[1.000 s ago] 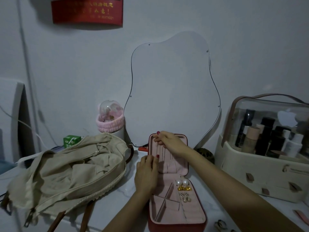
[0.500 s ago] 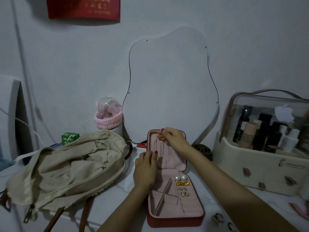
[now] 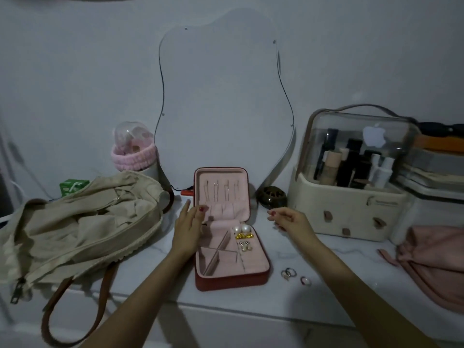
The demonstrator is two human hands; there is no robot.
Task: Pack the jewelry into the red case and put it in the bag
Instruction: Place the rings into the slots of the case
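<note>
Moved since half a second ago: the right hand (image 3: 288, 219) has come off the case lid and now hangs over the surface to the right of it, fingers loosely curled, holding nothing visible; the left hand (image 3: 187, 228) has stayed at the left edge, fingers fairly straight, thumb touching the lid's lower corner. Item: red zip jewelry case with pink lining (image 3: 232, 281), open on the white marble-look surface (image 3: 326, 285), lid upright. Contents: thin chains hung in the lid; pearl, gold and small stud earrings (image 3: 243, 236) in the right-hand strip of the base; divided compartments apparently vacant. Outstanding: small loose rings (image 3: 289, 273), just beside the case's right front corner, with one pale ring (image 3: 305, 280) slightly apart. Beige canvas bag with brown straps (image 3: 80, 222), unzipped, lies left. Handling note: likely next, pinch the rings singly with the right hand, steady the case with the left, and seat each ring before closing the lid.
</note>
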